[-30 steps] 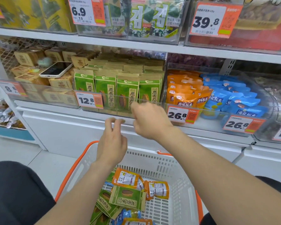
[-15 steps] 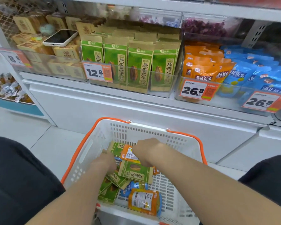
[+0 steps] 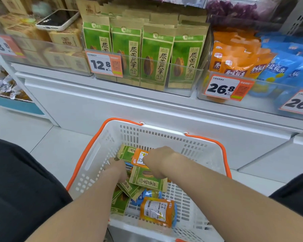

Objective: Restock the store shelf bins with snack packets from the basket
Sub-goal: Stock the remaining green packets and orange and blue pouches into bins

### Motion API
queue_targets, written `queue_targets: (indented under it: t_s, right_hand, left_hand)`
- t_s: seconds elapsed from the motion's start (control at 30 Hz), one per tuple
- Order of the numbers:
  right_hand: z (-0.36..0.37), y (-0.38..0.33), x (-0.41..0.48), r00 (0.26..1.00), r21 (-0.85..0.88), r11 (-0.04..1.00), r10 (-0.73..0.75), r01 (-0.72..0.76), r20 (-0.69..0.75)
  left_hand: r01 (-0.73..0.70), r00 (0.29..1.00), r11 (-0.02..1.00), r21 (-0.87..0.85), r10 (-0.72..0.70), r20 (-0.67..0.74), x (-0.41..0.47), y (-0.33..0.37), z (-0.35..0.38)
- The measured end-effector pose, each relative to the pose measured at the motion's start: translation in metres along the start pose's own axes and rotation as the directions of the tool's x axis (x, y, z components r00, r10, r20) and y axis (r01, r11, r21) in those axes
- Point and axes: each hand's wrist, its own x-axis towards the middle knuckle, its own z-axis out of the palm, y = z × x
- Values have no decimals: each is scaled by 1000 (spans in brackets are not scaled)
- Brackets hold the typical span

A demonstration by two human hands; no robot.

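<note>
The right hand (image 3: 158, 160) is inside the basket (image 3: 164, 132), its fingers curled down over the edge of an orange packet (image 3: 138, 158), which it pinches. The left hand (image 3: 118, 169) is just beside it, lower among the packets. Its fingers are hidden under the hand, so I cannot tell if it holds something. Between both hands lies a green packet (image 3: 147, 180), and under it are more green ones. A blue packet (image 3: 148, 194) and a second orange packet (image 3: 157, 211) lie nearer to the person. The basket is white with orange handles and stands on the floor before the shelf. Above it, clear bins hold upright green bags (image 3: 156, 55), orange bags (image 3: 234, 55) and blue bags (image 3: 287, 67). A phone (image 3: 58, 20) lies on brown boxes at the left.
</note>
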Motion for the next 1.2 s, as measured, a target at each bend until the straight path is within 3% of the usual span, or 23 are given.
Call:
queue_targets:
  t_s: [0.4, 0.5, 0.7, 0.87, 1.03, 1.13, 1.2]
  right_hand:
    - [11, 11, 17, 1000, 21, 999, 30, -30, -3]
    - [13, 11, 20, 1000, 20, 999, 26, -27, 12]
    - [18, 12, 26, 999, 9, 999, 42, -42, -4]
    - [12, 16, 16, 998, 25, 998, 62, -62, 5]
    - [1, 26, 0, 994, 80, 992, 99, -102, 39]
    - [-3, 35, -11, 982, 149, 971, 175, -185, 76]
    - [-8, 43, -20, 960, 216, 936, 267, -278, 81]
  left_hand:
    - [-145, 989, 930, 339, 130, 66, 0, 6, 24]
    - [-199, 980, 919, 340, 185, 72, -6, 9, 18]
    - [-241, 962, 896, 372, 169, 215, -20, 18, 12]
    - [-252, 952, 937, 242, 195, 236, -33, 29, -12]
    - [-359, 892, 933, 30, 334, 307, -53, 35, -48]
    - [-398, 890, 912, -101, 411, 198, -72, 44, -71]
    - [-448, 884, 858, -252, 467, 15, -77, 50, -79]
